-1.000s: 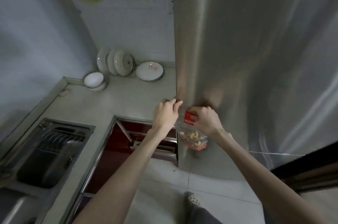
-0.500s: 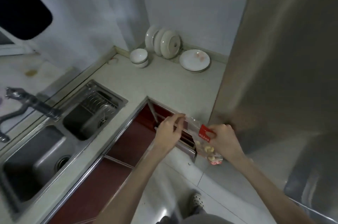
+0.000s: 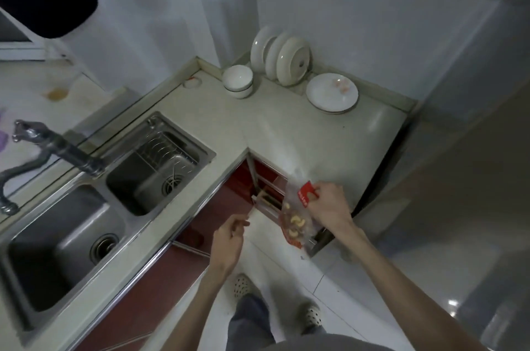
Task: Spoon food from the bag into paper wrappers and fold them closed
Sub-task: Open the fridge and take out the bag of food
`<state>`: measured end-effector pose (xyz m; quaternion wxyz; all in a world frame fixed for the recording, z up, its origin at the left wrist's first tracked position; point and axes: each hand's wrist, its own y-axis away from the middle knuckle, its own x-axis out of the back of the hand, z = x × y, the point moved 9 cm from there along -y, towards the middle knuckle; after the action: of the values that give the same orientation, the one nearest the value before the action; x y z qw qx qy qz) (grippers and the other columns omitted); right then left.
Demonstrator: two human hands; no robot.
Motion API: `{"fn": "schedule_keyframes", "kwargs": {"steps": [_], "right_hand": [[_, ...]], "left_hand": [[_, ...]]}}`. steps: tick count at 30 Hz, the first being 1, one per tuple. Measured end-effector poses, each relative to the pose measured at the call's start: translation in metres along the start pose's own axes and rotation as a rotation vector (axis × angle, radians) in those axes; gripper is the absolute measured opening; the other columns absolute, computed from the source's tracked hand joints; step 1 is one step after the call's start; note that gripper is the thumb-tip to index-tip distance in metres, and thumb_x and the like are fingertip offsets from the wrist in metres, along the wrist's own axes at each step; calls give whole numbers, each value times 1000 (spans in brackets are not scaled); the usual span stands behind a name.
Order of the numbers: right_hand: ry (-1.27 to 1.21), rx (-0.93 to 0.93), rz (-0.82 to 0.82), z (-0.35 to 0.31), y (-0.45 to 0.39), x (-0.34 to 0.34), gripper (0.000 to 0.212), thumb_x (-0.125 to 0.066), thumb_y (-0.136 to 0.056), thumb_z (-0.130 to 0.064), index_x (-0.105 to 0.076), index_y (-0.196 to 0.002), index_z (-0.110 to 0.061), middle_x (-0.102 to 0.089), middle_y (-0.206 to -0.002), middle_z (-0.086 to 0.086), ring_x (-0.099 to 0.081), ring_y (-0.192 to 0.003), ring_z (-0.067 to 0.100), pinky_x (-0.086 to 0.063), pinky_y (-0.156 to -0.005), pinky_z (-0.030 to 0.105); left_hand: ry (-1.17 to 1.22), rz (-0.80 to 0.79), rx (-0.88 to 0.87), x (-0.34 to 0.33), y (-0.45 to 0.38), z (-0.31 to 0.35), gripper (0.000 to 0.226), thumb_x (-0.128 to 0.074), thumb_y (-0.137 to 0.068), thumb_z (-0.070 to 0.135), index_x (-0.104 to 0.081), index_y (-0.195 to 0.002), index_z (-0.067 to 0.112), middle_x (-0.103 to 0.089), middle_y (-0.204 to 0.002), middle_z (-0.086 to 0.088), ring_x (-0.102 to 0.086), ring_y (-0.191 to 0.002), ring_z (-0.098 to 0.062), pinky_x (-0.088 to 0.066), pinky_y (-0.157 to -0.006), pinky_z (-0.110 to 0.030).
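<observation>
**Bag Carried to the Tabletop**

The right hand (image 3: 329, 207) pinches the bag (image 3: 295, 215) by its red top, so the food hangs low, just off the tabletop (image 3: 286, 132) edge. The left hand (image 3: 229, 238), loosely curled and empty, hangs below that edge, free to help.

I see a dim, bluish, soft picture: wide-angle bending at the edges, a pale sheen on the countertop (image 3: 315, 138), glare spots on the floor (image 3: 451, 304).
</observation>
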<state>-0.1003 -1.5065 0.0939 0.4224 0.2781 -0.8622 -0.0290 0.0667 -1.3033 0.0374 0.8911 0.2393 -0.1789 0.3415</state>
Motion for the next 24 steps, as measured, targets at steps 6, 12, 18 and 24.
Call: {"fn": "schedule_keyframes", "kwargs": {"steps": [6,12,18,24], "right_hand": [[-283,-154,231,-12,-60,28,18,-56,-83,-6,-71,-74,-4,-73,-78,14,-68,-74,18,-45,-62,23],[-439,-376,434,-7,-117,62,25,-52,-78,-9,-67,-58,-10,-67,-63,3,-65,-65,13,-44,-56,14],[-339,-468,457,10,-154,58,27,-47,-84,-9,-70,-86,4,-70,-93,22,-68,-90,29,-54,-79,35],[-272,-490,472,13,-168,59,26,-49,-85,-4,-66,-98,9,-66,-104,26,-62,-102,37,-51,-92,45]], "left_hand": [[-21,-109,-48,23,-63,-17,25,-49,-87,20,-67,-92,36,-71,-95,15,-64,-93,0,-46,-81,-21],[-36,-188,-104,45,-121,-27,32,-51,-90,0,-67,-92,28,-71,-95,4,-65,-92,-12,-48,-83,-27],[-58,-260,-192,56,-163,-23,40,-50,-90,-5,-66,-90,32,-71,-92,2,-64,-82,-9,-44,-69,-6],[-41,-288,-218,67,-184,-31,44,-53,-90,-5,-67,-87,37,-72,-93,11,-66,-89,-4,-47,-79,-16]]}}
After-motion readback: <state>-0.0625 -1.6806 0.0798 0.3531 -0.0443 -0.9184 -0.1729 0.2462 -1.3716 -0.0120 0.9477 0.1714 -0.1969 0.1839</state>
